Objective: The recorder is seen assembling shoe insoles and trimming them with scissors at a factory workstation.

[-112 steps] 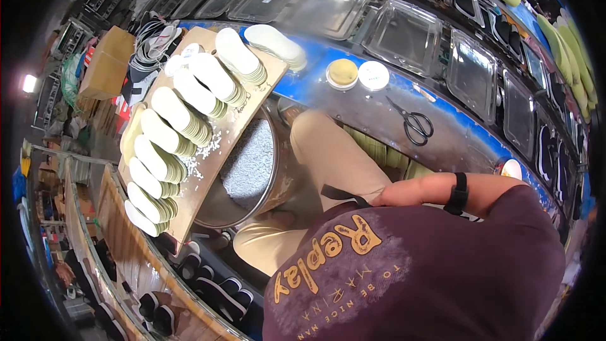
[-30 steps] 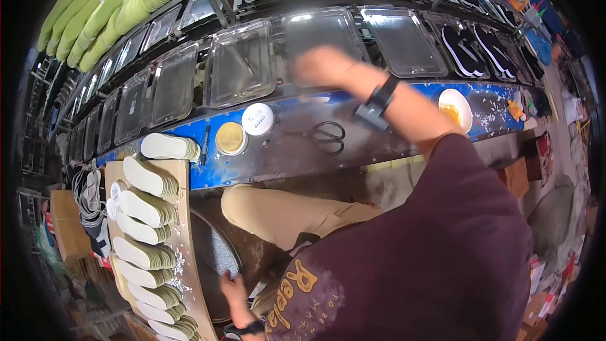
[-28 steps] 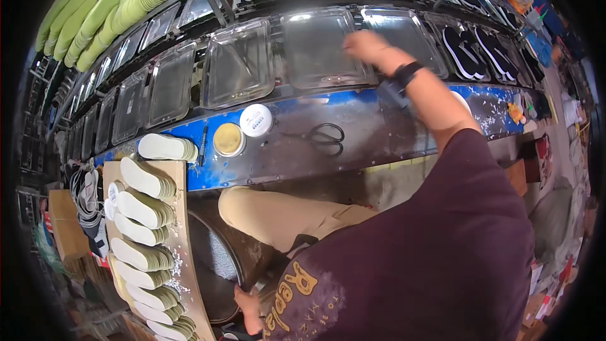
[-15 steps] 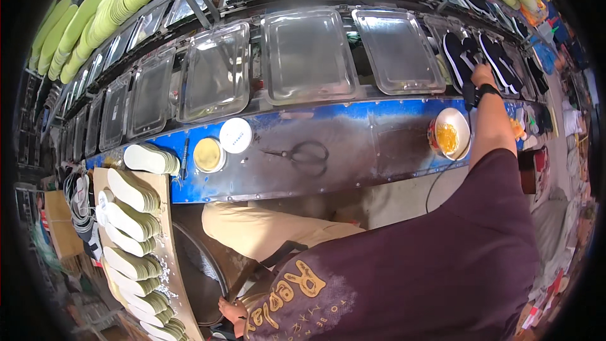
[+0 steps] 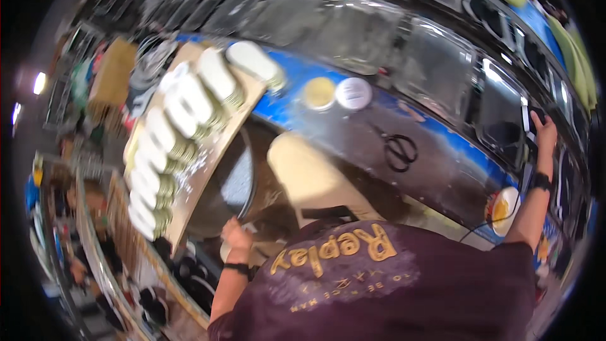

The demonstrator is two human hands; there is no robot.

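My right hand (image 5: 545, 131) is stretched out to the far right with its fingers closed on a black shoe (image 5: 529, 127) with a white sole edge, partly hidden by the hand. Low in the middle, my left hand (image 5: 237, 235) has its fingers curled at the rim of a dark round tub (image 5: 251, 170) beside my leg; motion blur softens the grip. Something pale grey shows inside the tub. On the blue-edged bench between my hands lie black-handled scissors (image 5: 400, 153), an open tub of yellowish paste (image 5: 320, 93) and a white round lid (image 5: 354, 93).
Stacks of pale insoles (image 5: 189, 104) line a board (image 5: 208, 180) on the left. A bowl with yellow contents (image 5: 503, 210) stands near my right forearm, a thin cable running past it. Clear plastic covers (image 5: 435, 66) run along the rack behind the bench.
The view has swung toward the left, so the insoles and bench appear turned and farther right. My right hand remains out at the rack's shoes; my left stays by the tub's rim.
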